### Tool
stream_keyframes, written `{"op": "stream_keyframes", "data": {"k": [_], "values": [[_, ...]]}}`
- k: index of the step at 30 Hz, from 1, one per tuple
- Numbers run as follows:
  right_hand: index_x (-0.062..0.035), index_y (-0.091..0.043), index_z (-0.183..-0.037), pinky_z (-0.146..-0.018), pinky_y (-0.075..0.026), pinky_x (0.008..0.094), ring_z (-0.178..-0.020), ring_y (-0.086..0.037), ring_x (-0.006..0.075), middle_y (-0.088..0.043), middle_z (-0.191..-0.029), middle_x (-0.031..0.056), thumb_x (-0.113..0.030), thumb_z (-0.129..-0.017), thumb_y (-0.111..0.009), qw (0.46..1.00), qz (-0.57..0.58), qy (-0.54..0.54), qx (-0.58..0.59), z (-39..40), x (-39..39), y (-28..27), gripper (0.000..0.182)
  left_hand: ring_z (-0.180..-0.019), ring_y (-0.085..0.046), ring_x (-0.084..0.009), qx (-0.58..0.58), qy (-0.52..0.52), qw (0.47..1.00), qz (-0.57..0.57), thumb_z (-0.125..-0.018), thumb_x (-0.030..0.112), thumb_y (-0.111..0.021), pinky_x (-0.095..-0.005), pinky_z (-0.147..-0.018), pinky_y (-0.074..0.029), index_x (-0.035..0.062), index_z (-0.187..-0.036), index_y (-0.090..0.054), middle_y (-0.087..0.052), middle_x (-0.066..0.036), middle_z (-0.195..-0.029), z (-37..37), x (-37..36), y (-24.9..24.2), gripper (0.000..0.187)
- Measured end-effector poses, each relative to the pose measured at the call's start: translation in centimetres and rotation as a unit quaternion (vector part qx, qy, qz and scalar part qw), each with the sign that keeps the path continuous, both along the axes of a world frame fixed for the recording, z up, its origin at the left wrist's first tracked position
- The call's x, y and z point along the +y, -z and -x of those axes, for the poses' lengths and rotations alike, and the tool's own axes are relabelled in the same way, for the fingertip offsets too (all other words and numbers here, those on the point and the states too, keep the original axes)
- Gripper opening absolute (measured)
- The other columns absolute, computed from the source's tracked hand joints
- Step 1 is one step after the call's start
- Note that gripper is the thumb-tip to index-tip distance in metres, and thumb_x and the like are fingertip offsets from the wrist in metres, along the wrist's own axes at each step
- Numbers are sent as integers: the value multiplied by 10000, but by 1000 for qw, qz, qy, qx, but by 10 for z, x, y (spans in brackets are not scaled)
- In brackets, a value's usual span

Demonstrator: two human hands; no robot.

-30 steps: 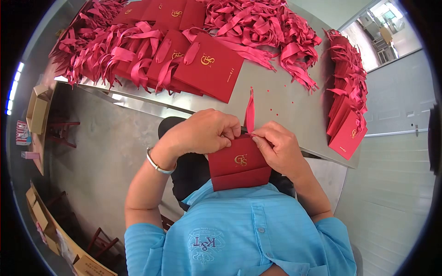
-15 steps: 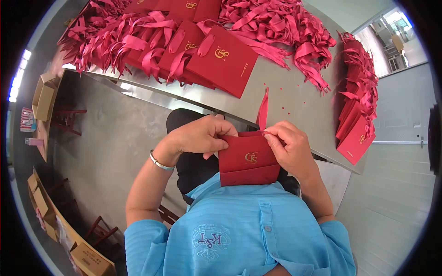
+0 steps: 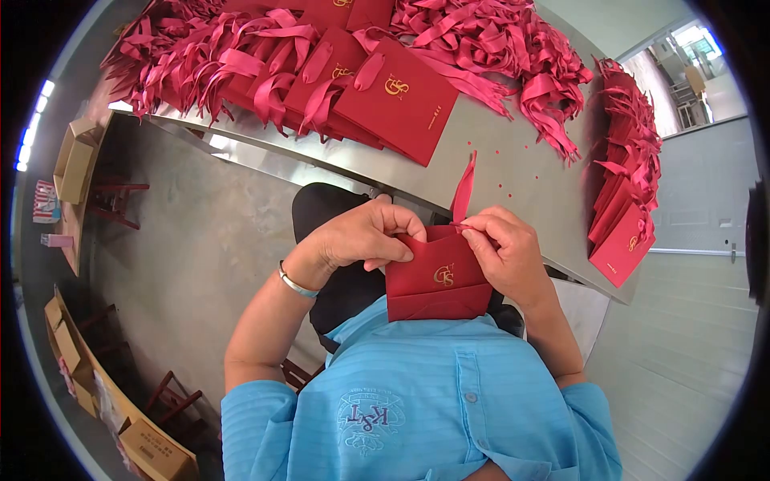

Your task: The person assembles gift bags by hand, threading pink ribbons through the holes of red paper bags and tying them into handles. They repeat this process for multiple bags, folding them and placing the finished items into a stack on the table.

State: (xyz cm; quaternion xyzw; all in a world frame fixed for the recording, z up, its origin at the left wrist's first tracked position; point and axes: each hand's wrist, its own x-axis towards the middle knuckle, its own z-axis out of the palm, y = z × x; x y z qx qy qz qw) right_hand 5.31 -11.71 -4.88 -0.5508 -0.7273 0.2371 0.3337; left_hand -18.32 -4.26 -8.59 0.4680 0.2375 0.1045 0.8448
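Note:
A small red paper gift bag (image 3: 437, 280) with a gold emblem is held against my lap, its mouth facing away from me. My left hand (image 3: 365, 234) grips the bag's top left edge, thumb on the front panel and fingers hooked inside the mouth. At the top right edge my right hand (image 3: 505, 248) pinches the base of a pink-red ribbon (image 3: 464, 188), whose loose length stands up past the fingers. The fingertips partly hide where ribbon and bag meet.
On the metal table (image 3: 481, 172) lie bags with ribbon handles (image 3: 401, 100), a heap of loose ribbons (image 3: 489, 40) and tiny red paper dots (image 3: 500, 186). A row of bags (image 3: 622, 208) lines the right edge. Cardboard boxes (image 3: 156, 449) stand at the left.
My left fingers have pulled the bag's near panel back, so its mouth gapes wider. The right hand keeps its pinch on the ribbon. The view has shifted slightly.

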Motion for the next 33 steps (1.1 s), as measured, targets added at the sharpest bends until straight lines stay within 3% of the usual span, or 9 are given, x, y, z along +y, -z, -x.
{"op": "stream_keyframes", "data": {"k": [9, 15, 20, 25, 29, 33], "values": [[10, -680, -896, -563, -458, 281, -639, -585, 180, -626, -792, 94, 10, -837, -672, 999, -32, -11, -19, 3, 4, 7, 59, -457, -464, -49, -61, -15, 997, 53, -749, -136, -607, -187, -420, -357, 4, -958, -652, -626, -11, -781, 3, -1, 13, 255], [18, -676, -896, -559, -453, 277, -638, -582, 168, -624, -786, 91, 14, -837, -672, 1000, -19, -13, -9, 1, 6, 7, 59, -461, -470, -40, -54, -13, 997, 51, -793, -113, -601, -187, -415, -359, -5, -953, -651, -630, -15, -780, 5, 1, 10, 200], [25, -679, -909, -560, -451, 268, -644, -580, 157, -619, -783, 89, 20, -840, -671, 1000, -13, -6, -6, -1, 6, 5, 70, -434, -454, -27, 12, -40, 999, -8, -867, -20, -627, -179, -393, -335, -3, -929, -653, -598, 14, -684, 2, -1, -1, 69], [20, -691, -952, -564, -466, 267, -665, -602, 154, -632, -805, 92, 46, -835, -666, 997, -69, 8, 30, 7, 6, -1, 122, -430, -453, -28, 50, -64, 995, -53, -876, -3, -645, -181, -391, -339, 10, -894, -634, -574, 24, -653, 3, -4, -4, 25], [8, -694, -954, -544, -474, 280, -649, -614, 166, -629, -779, 90, 51, -825, -664, 993, -118, 7, -11, 15, 3, -14, 139, -435, -464, -29, 84, -101, 985, -114, -888, 36, -665, -184, -387, -343, 23, -868, -610, -574, 27, -649, 2, -11, -4, 61], [-27, -675, -859, -498, -455, 304, -578, -583, 196, -591, -710, 71, 26, -778, -685, 985, -146, -62, -62, 25, 5, -14, 98, -430, -465, -28, 113, -143, 969, -165, -874, 77, -693, -187, -386, -348, 20, -856, -609, -579, 27, -648, -2, -23, -13, 103]]}}
